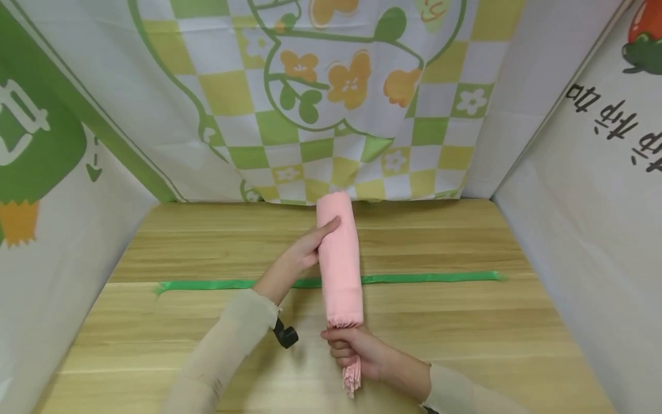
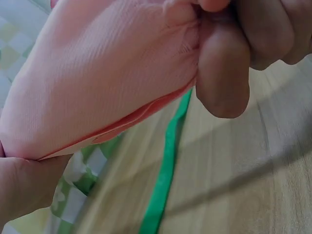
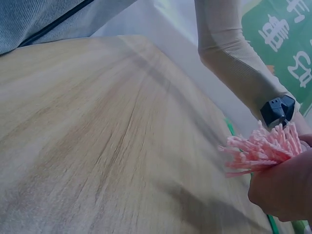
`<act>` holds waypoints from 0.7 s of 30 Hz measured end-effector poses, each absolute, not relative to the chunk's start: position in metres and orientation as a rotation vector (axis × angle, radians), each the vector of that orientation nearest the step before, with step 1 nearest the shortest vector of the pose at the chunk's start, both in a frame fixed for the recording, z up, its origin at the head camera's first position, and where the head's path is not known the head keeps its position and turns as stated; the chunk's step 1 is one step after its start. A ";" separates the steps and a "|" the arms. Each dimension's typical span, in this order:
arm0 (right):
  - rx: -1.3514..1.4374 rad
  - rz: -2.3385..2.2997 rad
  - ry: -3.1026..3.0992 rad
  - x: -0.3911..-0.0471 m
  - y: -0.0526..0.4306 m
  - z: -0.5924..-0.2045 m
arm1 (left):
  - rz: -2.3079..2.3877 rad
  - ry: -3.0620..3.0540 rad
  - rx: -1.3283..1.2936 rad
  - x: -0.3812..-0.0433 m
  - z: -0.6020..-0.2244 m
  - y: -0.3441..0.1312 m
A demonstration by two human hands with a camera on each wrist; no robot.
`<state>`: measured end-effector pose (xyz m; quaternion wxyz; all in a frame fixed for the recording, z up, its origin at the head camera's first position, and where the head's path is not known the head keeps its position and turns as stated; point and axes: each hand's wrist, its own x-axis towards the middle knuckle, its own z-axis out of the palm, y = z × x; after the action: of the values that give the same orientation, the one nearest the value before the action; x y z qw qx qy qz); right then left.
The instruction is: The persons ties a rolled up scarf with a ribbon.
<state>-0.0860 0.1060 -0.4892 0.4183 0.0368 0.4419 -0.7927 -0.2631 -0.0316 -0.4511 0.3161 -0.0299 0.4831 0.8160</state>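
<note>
A pink scarf [image 1: 341,270], folded into a long narrow bundle, is held over the table between both hands. My left hand [image 1: 309,246] grips its far part from the left side, thumb on top; in the left wrist view part of that hand [image 2: 29,187] shows at the lower left. My right hand [image 1: 362,352] is curled round the gathered near end. Loose fringe [image 1: 352,375] hangs out below the fist, and the right wrist view shows these pink strands [image 3: 265,150] close up. A darker pink fold line runs along the scarf's underside in the left wrist view.
A green tape strip [image 1: 429,278] crosses the wooden table [image 1: 439,333] beneath the scarf. Behind hangs a checked, flower-printed cloth [image 1: 351,138], with white printed panels on both sides. A black wrist camera [image 1: 286,334] is on the left wrist.
</note>
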 end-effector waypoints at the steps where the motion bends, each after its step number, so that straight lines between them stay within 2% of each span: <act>1: 0.104 -1.988 1.115 -0.087 0.106 -0.490 | 2.141 1.284 -0.085 -0.265 -0.454 -0.031; 14: 0.204 -1.966 1.110 -0.092 0.107 -0.511 | 1.926 1.565 -0.248 -0.279 -0.494 -0.024; 21: 0.219 -1.935 1.136 -0.096 0.107 -0.515 | 1.747 1.992 -0.085 -0.281 -0.500 -0.026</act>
<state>-0.0959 0.1066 -0.5147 0.4293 0.0876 0.4551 -0.7752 -0.2812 -0.0257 -0.5004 0.2429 -0.0312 0.7290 0.6392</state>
